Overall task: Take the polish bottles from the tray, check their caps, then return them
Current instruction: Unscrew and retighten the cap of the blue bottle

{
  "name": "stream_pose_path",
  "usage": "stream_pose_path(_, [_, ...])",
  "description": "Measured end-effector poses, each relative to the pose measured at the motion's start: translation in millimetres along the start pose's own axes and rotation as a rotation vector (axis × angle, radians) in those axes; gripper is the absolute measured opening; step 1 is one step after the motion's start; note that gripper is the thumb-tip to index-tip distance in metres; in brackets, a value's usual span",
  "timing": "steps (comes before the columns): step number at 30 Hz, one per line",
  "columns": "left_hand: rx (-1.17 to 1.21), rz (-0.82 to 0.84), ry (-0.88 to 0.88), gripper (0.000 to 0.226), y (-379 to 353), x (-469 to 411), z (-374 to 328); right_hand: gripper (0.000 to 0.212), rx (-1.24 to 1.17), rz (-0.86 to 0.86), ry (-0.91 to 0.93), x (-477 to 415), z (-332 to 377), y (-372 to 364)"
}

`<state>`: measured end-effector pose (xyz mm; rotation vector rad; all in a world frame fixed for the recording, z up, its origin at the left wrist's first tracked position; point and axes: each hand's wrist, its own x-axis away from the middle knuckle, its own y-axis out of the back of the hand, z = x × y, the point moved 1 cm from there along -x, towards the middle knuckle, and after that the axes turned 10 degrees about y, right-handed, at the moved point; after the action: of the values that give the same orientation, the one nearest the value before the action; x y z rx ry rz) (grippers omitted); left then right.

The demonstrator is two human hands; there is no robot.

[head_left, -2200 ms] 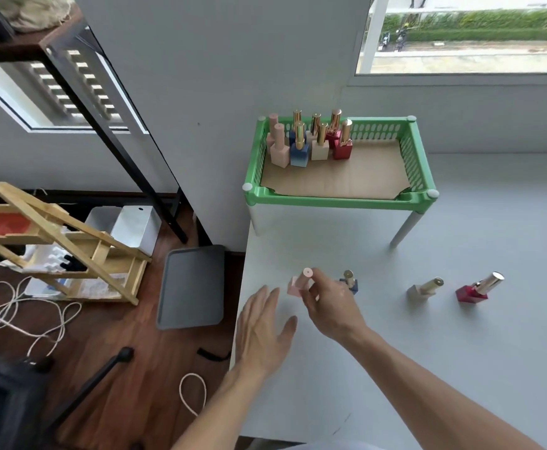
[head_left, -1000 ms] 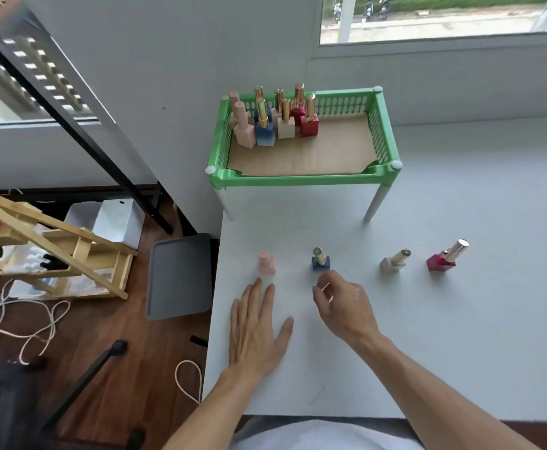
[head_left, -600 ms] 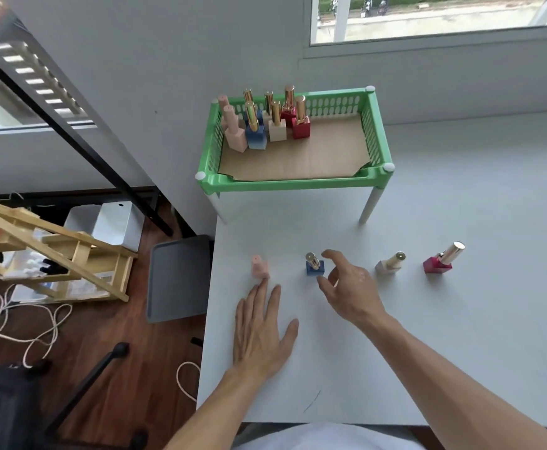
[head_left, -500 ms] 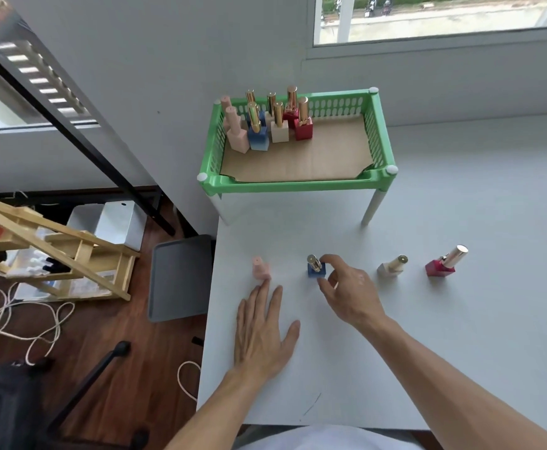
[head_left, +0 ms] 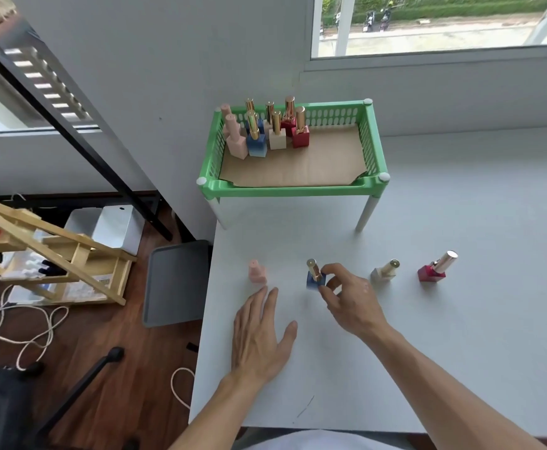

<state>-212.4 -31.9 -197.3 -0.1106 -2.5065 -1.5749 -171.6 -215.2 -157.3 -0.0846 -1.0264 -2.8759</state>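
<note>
- Right hand (head_left: 351, 300) — grip closing around the blue bottle (head_left: 315, 278): thumb and forefinger curl at its base, touching or just short of it; contact cannot be confirmed.
- Blue bottle stands upright on the white table (head_left: 460, 336), gold cap up.
- Left hand (head_left: 260, 332) — flat on the table, fingers spread, holding nothing; pink bottle (head_left: 257, 272) just beyond its fingertips.
- Right of the grip: cream bottle (head_left: 383, 272), then red bottle (head_left: 434, 269).
- Beyond the grip: green tray (head_left: 293, 190) on legs, more bottles clustered in its far-left corner.
</note>
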Motion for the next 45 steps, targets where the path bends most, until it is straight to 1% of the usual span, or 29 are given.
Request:
stream_pose_path(6, [0.226, 0.025, -0.010, 0.062, 23, -4, -27, 0.013, -0.102, -0.053, -0.009, 10, 25, 21])
stream_pose_path(10, [0.397, 0.142, -0.005, 0.059, 47, -11, -46, 0.011, -0.181, -0.072, 0.014, 17, 49, 41])
stream_pose_path(13, [0.538, 0.202, -0.033, 0.054, 65, -10, -56, 0.013, -0.214, -0.084, 0.037, 22, 64, 54])
stream_pose_path(16, [0.664, 0.218, -0.055, 0.044, 80, -8, -64, 0.015, -0.252, -0.094, 0.043, 28, 75, 62])
stream_pose_path(20, [0.828, 0.269, -0.057, 0.022, 92, -7, -75, 0.015, -0.306, -0.097, 0.059, 31, 82, 69])
stream_pose_path(23, [0.945, 0.308, -0.067, 0.021, 100, -6, -78, 0.015, -0.337, -0.099, 0.075, 32, 85, 73])
stream_pose_path(25, [0.988, 0.325, -0.076, 0.025, 103, -6, -77, 0.013, -0.352, -0.079, 0.089, 33, 86, 76])
stream_pose_path(28, [1.045, 0.345, -0.062, 0.023, 106, -7, -75, 0.012, -0.355, -0.026, 0.101, 34, 86, 84])
stream_pose_path(30, [1.074, 0.344, -0.047, 0.024, 108, -7, -72, 0.018, -0.382, -0.016, 0.098, 34, 86, 92])
stream_pose_path(34, [1.107, 0.354, -0.037, 0.020, 109, -7, -68, 0.032, -0.500, -0.051, 0.123, 30, 91, 112])
stream_pose_path(39, [1.133, 0.372, -0.025, 0.021, 109, -7, -67, 0.022, -0.453, -0.041, 0.188, 26, 98, 120])
stream_pose_path(43, [1.153, 0.377, -0.008, 0.021, 113, -8, -65, 0.021, -0.489, -0.039, 0.191, 25, 98, 121])
stream_pose_path(45, [1.158, 0.379, 0.003, 0.024, 114, -9, -63, 0.017, -0.503, -0.039, 0.196, 24, 97, 120])
